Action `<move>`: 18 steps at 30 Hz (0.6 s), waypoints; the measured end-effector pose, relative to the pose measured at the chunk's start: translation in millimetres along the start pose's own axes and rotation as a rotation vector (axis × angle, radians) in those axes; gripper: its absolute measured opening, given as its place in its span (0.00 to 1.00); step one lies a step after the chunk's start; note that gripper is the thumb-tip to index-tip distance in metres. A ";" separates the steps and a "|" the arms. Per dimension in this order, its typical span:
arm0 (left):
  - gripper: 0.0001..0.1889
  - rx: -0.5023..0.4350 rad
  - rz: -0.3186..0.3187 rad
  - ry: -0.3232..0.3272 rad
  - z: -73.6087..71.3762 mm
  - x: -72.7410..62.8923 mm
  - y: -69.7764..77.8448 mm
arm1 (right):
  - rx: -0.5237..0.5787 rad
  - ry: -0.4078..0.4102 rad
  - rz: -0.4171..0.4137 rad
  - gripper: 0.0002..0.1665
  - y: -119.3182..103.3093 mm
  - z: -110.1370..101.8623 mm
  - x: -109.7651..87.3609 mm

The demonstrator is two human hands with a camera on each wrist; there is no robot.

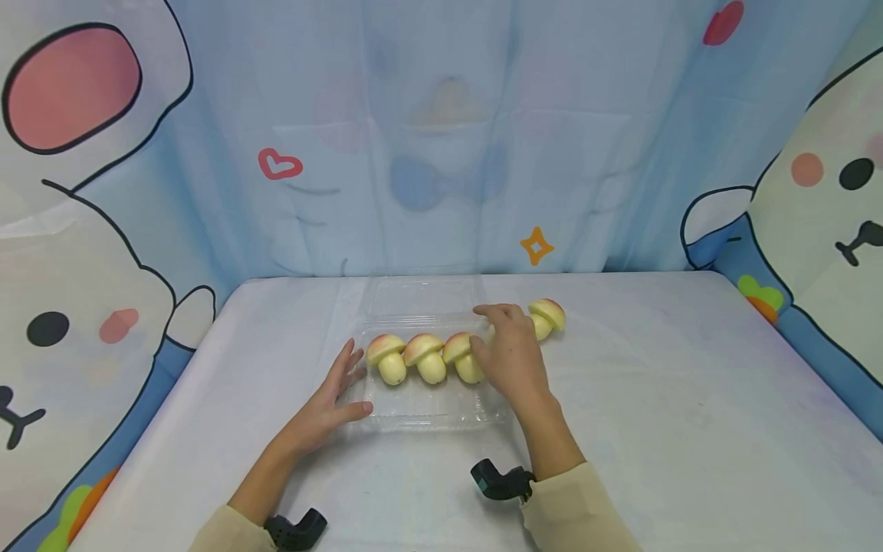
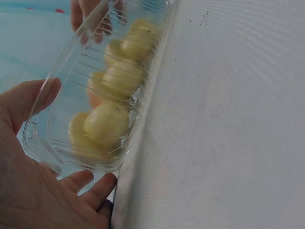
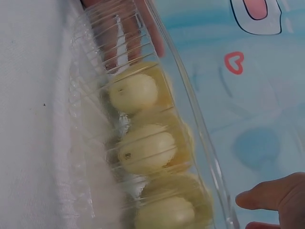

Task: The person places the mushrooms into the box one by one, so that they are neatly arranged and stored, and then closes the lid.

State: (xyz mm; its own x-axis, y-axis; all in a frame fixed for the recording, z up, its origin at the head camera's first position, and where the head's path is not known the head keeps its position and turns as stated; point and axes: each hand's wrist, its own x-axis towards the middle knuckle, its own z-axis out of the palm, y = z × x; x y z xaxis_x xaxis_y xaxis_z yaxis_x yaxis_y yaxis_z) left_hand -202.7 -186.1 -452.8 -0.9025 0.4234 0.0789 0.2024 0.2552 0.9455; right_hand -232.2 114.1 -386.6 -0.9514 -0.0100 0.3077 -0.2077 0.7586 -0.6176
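Note:
A clear plastic clamshell box (image 1: 431, 418) lies with its lid (image 1: 424, 295) folded back. Three mushroom-shaped buns (image 1: 392, 369), pale yellow with reddish caps, stand in a row inside. My left hand (image 1: 327, 406) is at the box's left end, fingers spread and thumb near the front corner; in the left wrist view its thumb (image 2: 47, 93) overlaps the clear wall. Over the right end reaches my right hand (image 1: 512, 353), its thumb (image 3: 259, 196) pointing down past the rim. A bit of yellow shows beneath it, mostly hidden. Another mushroom bun (image 1: 547, 316) shows just beyond that hand.
The box rests on a white-covered table (image 1: 690, 399). A light blue cartoon curtain (image 1: 441, 153) rises behind the table's far edge. Black wrist cameras (image 1: 502, 481) are strapped near both sleeves, close above the front of the table.

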 end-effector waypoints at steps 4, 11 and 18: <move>0.55 0.001 0.000 0.001 0.3 -0.1 0.0 | 0.041 0.068 0.001 0.27 2.0 -2.9 0.6; 0.55 0.008 0.011 -0.002 -0.2 -0.4 0.0 | 0.105 0.202 0.018 0.26 7.2 -8.0 3.7; 0.55 0.000 0.010 -0.005 0.0 -0.4 -0.6 | 0.199 0.360 0.042 0.25 17.0 -12.0 6.0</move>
State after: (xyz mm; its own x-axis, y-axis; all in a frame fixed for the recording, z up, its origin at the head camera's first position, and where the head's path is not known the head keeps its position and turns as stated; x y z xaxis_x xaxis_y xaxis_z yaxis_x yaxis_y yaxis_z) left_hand -202.5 -186.4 -453.4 -0.8985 0.4303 0.0865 0.2111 0.2509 0.9447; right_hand -238.7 134.8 -386.5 -0.8271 0.2735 0.4910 -0.2439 0.6125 -0.7519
